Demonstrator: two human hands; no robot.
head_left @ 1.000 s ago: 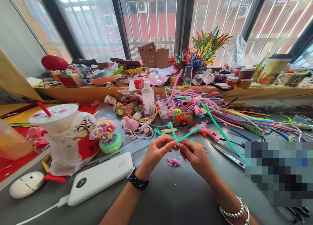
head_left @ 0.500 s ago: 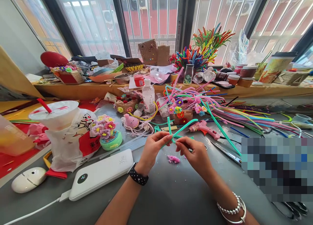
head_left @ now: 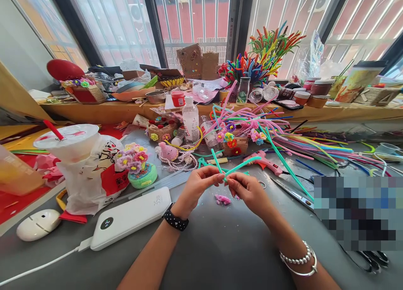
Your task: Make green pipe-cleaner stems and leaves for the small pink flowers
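Note:
Green pipe cleaners (head_left: 242, 165) cross between my hands above the grey table, their free ends pointing up and to the right. My left hand (head_left: 201, 185) pinches them near the crossing from the left. My right hand (head_left: 247, 190) grips them from the right, its thumb and fingertips almost touching those of the left. How the pieces join is hidden by my fingers. Just below lies a small clump of pink fuzz (head_left: 223, 199). A pink glue gun (head_left: 267, 162) rests beyond my right hand, and a pair of scissors (head_left: 291, 190) lies to its right.
A white power bank (head_left: 132, 218) with a cable lies left, near a bagged drink cup (head_left: 67, 141) and a fuzzy flower pot (head_left: 142, 176). Pink pipe cleaners (head_left: 292, 145) spread across the back right. A bottle (head_left: 190, 120) stands before the cluttered ledge (head_left: 126, 110).
My fingertips have drawn closer together at the crossing. The upright green end now leans further left, and the other end lies slightly lower. The camera view has shifted a little.

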